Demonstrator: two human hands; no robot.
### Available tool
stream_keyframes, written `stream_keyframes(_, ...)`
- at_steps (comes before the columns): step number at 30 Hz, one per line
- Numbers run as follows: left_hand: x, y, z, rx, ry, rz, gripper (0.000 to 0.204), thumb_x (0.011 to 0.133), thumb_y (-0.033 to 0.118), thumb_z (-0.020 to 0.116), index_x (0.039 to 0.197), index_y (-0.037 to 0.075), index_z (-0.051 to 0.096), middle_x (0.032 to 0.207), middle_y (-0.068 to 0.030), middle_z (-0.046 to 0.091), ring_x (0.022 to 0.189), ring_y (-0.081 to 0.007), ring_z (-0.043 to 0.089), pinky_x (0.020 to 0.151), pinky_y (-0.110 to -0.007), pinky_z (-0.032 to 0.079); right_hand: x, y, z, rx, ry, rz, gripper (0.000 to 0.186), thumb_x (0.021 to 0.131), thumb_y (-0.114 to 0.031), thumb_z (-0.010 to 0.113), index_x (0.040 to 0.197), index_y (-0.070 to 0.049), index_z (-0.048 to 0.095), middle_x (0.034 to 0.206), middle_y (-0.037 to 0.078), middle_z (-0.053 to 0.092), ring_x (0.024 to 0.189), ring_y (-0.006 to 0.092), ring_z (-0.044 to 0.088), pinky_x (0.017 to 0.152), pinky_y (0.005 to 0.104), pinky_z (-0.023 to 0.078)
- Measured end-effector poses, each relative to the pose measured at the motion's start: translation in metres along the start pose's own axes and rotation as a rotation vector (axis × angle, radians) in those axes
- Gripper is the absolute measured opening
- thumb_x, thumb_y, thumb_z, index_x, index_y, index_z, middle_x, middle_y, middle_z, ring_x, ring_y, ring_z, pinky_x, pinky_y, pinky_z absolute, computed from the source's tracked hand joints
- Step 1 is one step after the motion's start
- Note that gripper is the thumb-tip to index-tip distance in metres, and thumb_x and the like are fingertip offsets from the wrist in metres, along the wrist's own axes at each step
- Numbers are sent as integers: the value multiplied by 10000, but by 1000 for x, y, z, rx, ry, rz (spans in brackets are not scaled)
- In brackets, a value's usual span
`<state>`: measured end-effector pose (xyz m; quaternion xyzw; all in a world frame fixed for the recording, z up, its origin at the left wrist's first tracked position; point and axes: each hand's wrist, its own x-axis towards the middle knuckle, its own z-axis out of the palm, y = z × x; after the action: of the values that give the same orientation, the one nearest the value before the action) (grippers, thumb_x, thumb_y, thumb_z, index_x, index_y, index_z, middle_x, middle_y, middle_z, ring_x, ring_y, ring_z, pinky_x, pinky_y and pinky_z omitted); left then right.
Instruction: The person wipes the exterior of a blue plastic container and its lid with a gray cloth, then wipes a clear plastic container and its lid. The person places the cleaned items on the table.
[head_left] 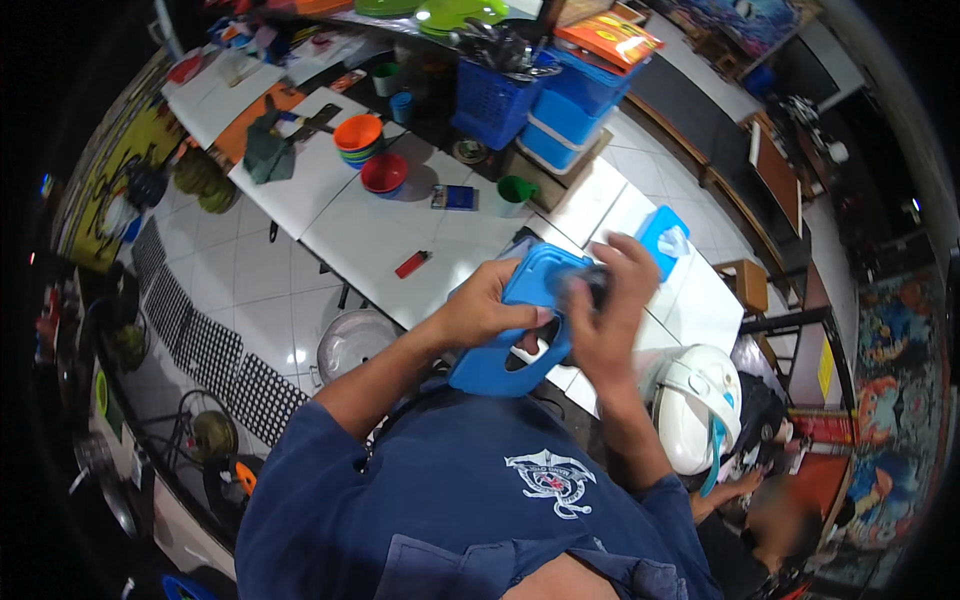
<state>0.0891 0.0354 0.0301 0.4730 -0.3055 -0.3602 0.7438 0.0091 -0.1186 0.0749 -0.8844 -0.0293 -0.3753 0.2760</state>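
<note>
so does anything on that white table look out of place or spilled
Nothing looks spilled or broken. The one stray item is a red lighter lying alone on the white table, apart from the stacked bowls. The left hand and right hand hold a blue plastic holder above the table edge.

Blue plastic holder (505,340), tilted above the white table edge; possibly a dispenser.

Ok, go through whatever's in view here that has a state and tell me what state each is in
blue plastic jug: tilted, held in both hands
left hand: gripping the jug's rim
right hand: fingers closed on a dark object at the jug
red lighter: lying flat on the table
orange bowl: upright, atop a stack
</note>
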Motion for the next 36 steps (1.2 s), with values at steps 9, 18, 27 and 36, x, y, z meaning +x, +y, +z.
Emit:
stream_keyframes(9, 5, -5, 4, -39, 133, 12, 255, 830, -4, 606, 1078, -32, 555, 870, -108, 659, 652, -163, 661, 602, -286, 544, 8, 5, 32, -199, -199, -19, 370, 918, -235, 504, 1257, -88, 530, 1366, 169, 432, 1277, 392, 366, 1026, 492, 293)
stream_keyframes(18, 2, -1, 1, 104, 111, -5, 240, 857, -4, 581, 1087, -35, 524, 832, -89, 647, 683, -152, 664, 626, -290, 545, 14, 2, 37, -65, -190, 50, 319, 979, -261, 409, 1194, -76, 554, 1246, 170, 515, 1157, 357, 443, 994, 447, 327)
stream_keyframes(27, 1, -14, -22, 109, 10, -93, 266, 829, 48, 602, 1081, -10, 542, 892, -103, 657, 794, -158, 684, 684, -272, 525, 11, 28, 57, 102, -65, 525, 392, 1024, -296, 375, 987, 10, 617, 768, 125, 636, 686, 212, 604, 648, 315, 455)
stream_keyframes(36, -8, -55, -68, -258, -26, -329, 781, 633, -19, 605, 1373, 0, 357, 1199, -106, 557, 1056, -193, 582, 910, -313, 477, -8, 27, 92, 50, -335, 251, 623, 883, -299, 596, 1435, -107, 380, 1547, 212, 159, 1420, 463, 75, 1110, 558, 144)
